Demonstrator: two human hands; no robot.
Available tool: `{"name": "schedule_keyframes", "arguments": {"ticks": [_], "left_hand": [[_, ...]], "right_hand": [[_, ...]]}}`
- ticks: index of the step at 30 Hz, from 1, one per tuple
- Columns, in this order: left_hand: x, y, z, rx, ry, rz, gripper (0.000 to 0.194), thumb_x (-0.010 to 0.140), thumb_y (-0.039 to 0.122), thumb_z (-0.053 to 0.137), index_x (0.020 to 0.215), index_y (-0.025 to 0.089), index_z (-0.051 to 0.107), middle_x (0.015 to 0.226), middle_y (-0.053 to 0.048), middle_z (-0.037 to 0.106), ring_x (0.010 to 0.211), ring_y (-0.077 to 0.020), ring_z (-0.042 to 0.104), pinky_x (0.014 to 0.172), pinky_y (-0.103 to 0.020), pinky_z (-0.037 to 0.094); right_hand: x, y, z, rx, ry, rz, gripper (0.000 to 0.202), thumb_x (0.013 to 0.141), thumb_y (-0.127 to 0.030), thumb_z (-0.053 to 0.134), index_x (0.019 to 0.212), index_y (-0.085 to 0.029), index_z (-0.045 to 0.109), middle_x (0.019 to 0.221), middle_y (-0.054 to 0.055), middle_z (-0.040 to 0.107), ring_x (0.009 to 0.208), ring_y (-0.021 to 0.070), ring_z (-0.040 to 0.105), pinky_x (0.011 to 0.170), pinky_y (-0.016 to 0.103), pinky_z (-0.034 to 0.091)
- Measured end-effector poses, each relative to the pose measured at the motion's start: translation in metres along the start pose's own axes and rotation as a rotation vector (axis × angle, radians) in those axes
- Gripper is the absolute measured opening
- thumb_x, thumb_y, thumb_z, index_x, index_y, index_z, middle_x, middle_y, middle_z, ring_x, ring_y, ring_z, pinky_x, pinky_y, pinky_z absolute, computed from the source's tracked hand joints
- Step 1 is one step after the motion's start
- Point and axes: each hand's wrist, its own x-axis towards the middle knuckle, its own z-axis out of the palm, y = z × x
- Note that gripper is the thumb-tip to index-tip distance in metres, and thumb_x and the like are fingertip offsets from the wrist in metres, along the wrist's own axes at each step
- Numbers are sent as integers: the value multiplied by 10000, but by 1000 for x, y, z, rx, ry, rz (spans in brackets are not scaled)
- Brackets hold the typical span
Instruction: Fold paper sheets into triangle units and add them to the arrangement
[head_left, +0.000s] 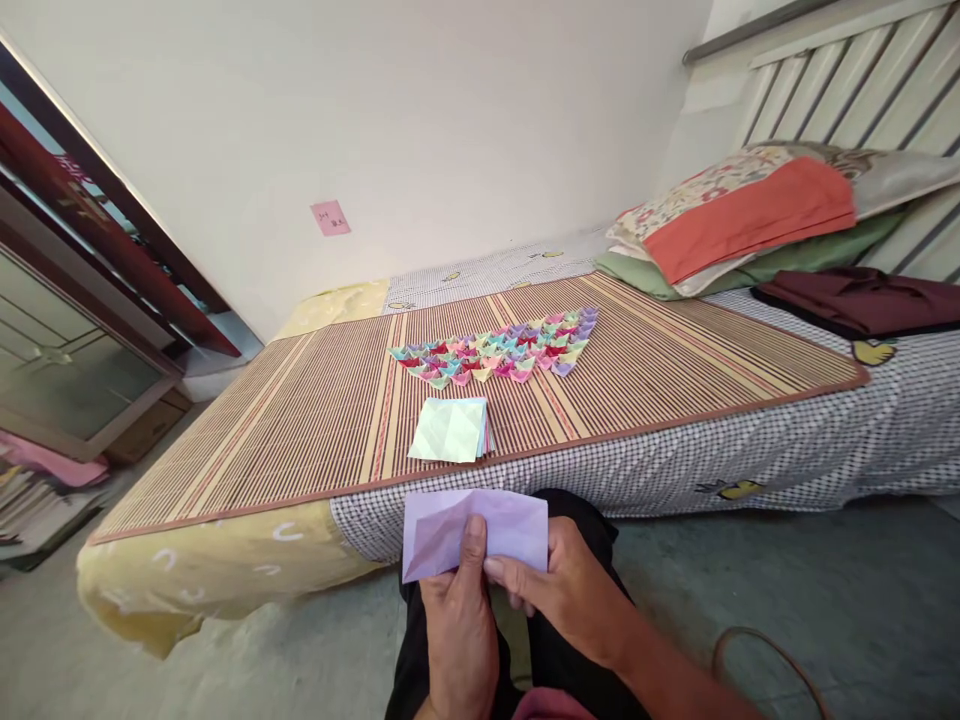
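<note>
A creased sheet of lilac paper (517, 525) is held up above my lap, folded to a wide rectangle. My left hand (463, 620) pinches it near the middle, thumb flat on the front and fingers behind. At the lower right edge my right hand (566, 580) grips the same paper, its thumb pointing left along the bottom. Just beyond the paper, a stack of pale green and coloured paper squares (448, 430) lies on the striped mat. Farther back, rows of small folded paper boats (499, 350) in many colours stand close together on the mat.
The striped mat (315, 410) covers much of a bed with a checked sheet (675, 475). Pillows (750, 225) and a folded maroon cloth (862, 300) lie at the right. A pink note (330, 218) is on the wall. A glass-fronted cabinet (60, 350) stands left.
</note>
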Motion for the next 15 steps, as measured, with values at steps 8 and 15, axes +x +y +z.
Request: {"name": "schedule_keyframes", "arguments": {"ticks": [8,15], "left_hand": [[7,11,-1,-90,37,103,406,746,405,920,1079,239,759,1009,-17,778,993,-201,724,852,-272,596],[13,15,-3,-147,19,38,566,738,336,931,1253,234,718,1071,-55,789,1007,-240,748,842,-323,610]], "right_hand": [[-5,-1,-6,-8,16,-12,443,936,-528,591,656,-185,610,515,-22,529,462,110,479,472,231,387],[-2,-10,-34,-34,116,-112,342,924,-498,657,819,-173,643,712,8,627,644,140,566,617,254,473]]}}
